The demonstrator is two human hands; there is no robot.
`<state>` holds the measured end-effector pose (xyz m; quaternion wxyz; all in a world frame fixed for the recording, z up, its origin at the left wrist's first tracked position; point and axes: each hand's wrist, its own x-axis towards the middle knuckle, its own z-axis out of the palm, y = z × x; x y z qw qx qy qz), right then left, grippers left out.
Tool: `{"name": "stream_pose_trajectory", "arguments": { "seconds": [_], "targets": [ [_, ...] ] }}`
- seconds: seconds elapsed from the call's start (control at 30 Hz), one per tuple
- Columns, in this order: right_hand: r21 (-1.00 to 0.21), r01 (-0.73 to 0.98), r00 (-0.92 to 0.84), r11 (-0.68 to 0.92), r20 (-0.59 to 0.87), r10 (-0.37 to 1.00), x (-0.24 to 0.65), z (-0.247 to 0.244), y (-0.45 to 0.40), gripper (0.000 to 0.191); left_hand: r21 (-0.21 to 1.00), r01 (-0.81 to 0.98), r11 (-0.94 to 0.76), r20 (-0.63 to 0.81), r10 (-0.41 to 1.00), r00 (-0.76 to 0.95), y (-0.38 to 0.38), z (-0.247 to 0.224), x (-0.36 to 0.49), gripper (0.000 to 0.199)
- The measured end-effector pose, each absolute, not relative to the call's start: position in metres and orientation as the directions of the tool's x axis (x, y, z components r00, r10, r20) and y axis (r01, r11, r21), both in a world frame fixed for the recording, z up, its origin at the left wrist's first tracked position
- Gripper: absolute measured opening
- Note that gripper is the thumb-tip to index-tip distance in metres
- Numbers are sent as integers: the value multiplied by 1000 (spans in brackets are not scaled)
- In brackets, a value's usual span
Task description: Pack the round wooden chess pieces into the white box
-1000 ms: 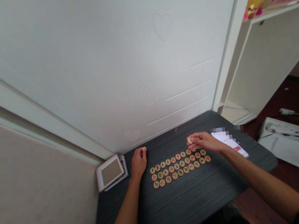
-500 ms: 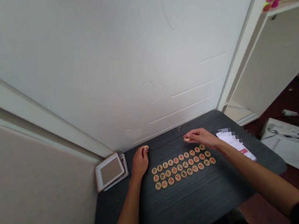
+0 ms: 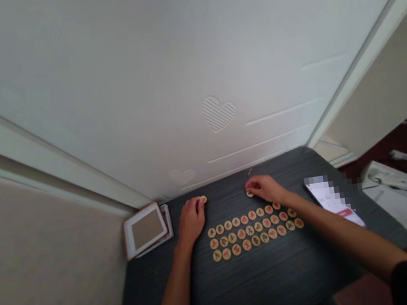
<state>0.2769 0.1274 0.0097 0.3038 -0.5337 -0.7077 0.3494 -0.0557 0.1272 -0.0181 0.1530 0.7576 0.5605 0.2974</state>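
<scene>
Several round wooden pieces with red or black characters lie in three rows on the dark table (image 3: 259,276); one of them is a red-marked piece (image 3: 247,245) in the nearest row. Beyond the left end of the rows, my left hand (image 3: 191,219) pinches a round piece (image 3: 204,199) at its fingertips. My right hand (image 3: 265,188) is above the right part of the rows, its fingers closed on another round piece (image 3: 250,194) low at the tabletop. My right wrist hides part of the farthest row.
Framed items (image 3: 148,229) are stacked at the table's left edge. A phone (image 3: 331,200) with a lit screen lies right of my right forearm. Behind the table rises a white panel (image 3: 144,105) with heart patterns. A white box (image 3: 399,195) is at the right, below the table.
My right hand has moved slightly left and lower with its piece, now at the tabletop. The camera view has shifted a little; my left hand still holds its piece.
</scene>
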Motion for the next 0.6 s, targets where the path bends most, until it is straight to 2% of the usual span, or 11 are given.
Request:
{"name": "stream_pose_trajectory", "arguments": {
  "seconds": [0.13,0.23,0.33,0.6],
  "targets": [
    [-746,611,-278,266,113,954,282,8,133,7,576,754,-314,276,944,182,126,-17,-55,29],
    [-722,626,-308,293,116,944,288,7,134,17,591,747,-304,268,948,173,126,-16,-54,29],
    [-718,628,-324,300,109,940,293,8,134,26,613,733,-294,256,952,168,125,-15,-55,29],
    [-745,604,-373,282,48,926,296,20,134,32,733,642,-226,205,973,109,126,-14,-55,29]
  ]
}}
